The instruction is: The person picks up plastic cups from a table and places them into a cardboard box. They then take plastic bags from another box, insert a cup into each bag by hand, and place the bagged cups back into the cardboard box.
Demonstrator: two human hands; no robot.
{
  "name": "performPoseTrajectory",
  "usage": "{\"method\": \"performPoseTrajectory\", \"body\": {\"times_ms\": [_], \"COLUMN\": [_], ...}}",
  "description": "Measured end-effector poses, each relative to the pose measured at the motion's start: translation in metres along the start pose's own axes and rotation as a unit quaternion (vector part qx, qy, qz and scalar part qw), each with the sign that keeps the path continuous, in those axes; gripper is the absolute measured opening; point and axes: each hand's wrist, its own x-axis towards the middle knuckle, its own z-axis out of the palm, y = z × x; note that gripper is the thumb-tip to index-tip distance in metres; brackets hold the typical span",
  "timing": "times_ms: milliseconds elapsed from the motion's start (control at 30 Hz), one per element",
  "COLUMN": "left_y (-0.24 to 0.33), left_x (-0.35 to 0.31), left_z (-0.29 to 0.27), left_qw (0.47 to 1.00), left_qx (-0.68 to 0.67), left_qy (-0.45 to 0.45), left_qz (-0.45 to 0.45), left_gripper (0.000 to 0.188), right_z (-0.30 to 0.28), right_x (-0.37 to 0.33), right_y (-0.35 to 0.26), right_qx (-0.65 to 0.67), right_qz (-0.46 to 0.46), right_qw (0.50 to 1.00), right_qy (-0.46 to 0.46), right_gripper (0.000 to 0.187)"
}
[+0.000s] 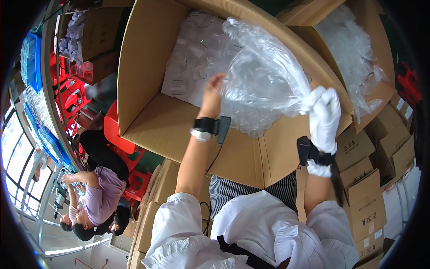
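Note:
My right hand [323,110], in a white glove, is closed on the gathered edge of a clear plastic bag [268,67]. The bag stretches up and to the left from that grip, over a large open cardboard box [148,107]. My bare left hand [212,96] is raised over the box, beside the bag's left edge. Motion smears its fingers, so whether they touch the plastic is unclear. Inside the box lie many clear, thin, rounded plastic pieces [192,54], partly covered by the bag.
Another open box [313,40] with clear plastic stands at the upper right. Stacked cartons [365,179] fill the right side. Red stools [134,157] and a seated person in a lilac top [109,188] are at the left, near a bench with blue trays [33,62].

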Motion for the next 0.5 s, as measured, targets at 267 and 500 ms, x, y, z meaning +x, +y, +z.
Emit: {"method": "performPoseTrajectory", "body": {"times_ms": [267,500], "left_y": [-0.113,-0.078], "left_x": [0.001,-0.005], "left_z": [0.031,0.019], "left_qw": [0.727,0.846], "left_qx": [0.63,0.469], "left_qy": [-0.058,-0.022], "left_qz": [0.266,0.253], "left_gripper": [0.041,0.044], "right_z": [-0.01,-0.024], "right_x": [-0.025,-0.021], "right_y": [-0.002,0.006], "right_qx": [-0.536,-0.619], "right_qz": [-0.049,0.006], "right_qw": [0.809,0.771], "right_qy": [0.238,0.152], "right_gripper": [0.021,0.014]}}
